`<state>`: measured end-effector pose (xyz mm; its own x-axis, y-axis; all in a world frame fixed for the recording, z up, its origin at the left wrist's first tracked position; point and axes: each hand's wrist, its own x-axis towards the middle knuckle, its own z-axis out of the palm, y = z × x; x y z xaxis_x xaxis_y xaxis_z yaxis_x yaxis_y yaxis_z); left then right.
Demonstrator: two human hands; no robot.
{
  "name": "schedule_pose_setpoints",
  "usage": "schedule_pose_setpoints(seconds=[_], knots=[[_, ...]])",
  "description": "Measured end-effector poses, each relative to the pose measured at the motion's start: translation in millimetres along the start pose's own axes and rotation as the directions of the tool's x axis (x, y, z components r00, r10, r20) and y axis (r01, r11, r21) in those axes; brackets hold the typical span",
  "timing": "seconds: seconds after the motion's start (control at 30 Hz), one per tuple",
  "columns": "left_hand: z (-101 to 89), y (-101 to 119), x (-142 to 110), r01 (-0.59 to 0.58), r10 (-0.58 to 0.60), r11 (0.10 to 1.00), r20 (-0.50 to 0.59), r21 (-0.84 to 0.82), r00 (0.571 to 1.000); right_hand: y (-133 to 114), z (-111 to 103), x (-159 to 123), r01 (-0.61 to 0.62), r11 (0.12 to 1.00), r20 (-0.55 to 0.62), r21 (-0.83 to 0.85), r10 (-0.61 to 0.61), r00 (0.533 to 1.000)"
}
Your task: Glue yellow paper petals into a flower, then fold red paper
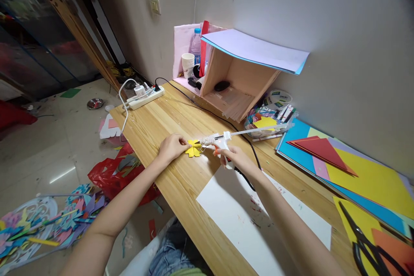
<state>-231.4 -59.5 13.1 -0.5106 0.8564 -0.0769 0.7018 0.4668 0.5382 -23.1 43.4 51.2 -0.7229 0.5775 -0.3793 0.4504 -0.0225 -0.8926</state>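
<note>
A yellow paper flower [193,152] lies at the wooden table's near left part. My left hand [173,146] pinches its left edge between thumb and fingers. My right hand [235,158] is wrapped round the handle of a white hot glue gun [223,139], with a finger at its orange trigger. The gun's nozzle points left and reaches the flower's upper middle; whether it touches the paper I cannot tell. A long clear glue stick [258,130] sticks out of the gun's back.
White paper [233,207] lies below my right arm. Black scissors [368,241] and coloured sheets [371,177] are at the right. A power strip [146,97], a cardboard shelf [241,79] and a supply basket [268,120] stand farther back. A black cord [207,111] crosses the table.
</note>
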Motion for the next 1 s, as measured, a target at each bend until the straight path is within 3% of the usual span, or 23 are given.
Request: schedule_pose_setpoints(seconds=[0.13, 0.27, 0.47, 0.8, 0.9, 1.0], knots=[[-0.8, 0, 3, -0.158, 0.155, 0.985, -0.056, -0.064, 0.986, 8, -3, 0, 0.043, 0.995, -0.022, 0.093, -0.041, 0.999], [3.7, -1, 2, -0.251, 0.25, 0.955, -0.028, -0.161, 0.968, 15, -8, -1, 0.078, 0.984, -0.073, 0.163, -0.066, 0.995], [12.7, 2, -8, -0.168, 0.154, 0.971, -0.092, -0.172, 0.984, 28, -17, 0, 0.125, 0.973, -0.121, 0.196, -0.102, 0.987], [11.8, 0, -15, -0.158, 0.149, 0.978, -0.072, -0.136, 0.986, 37, -17, 5, 0.159, 0.966, -0.114, 0.206, -0.137, 0.984], [14.0, 1, -21, -0.047, 0.027, 0.968, -0.083, -0.245, 0.996, 37, -16, 5, 0.162, 0.963, -0.11, 0.217, -0.141, 0.984], [17.0, 5, -32, 0.086, -0.147, 0.948, -0.182, -0.307, 0.972, 33, -16, 4, 0.167, 0.963, -0.101, 0.21, -0.148, 0.984]])
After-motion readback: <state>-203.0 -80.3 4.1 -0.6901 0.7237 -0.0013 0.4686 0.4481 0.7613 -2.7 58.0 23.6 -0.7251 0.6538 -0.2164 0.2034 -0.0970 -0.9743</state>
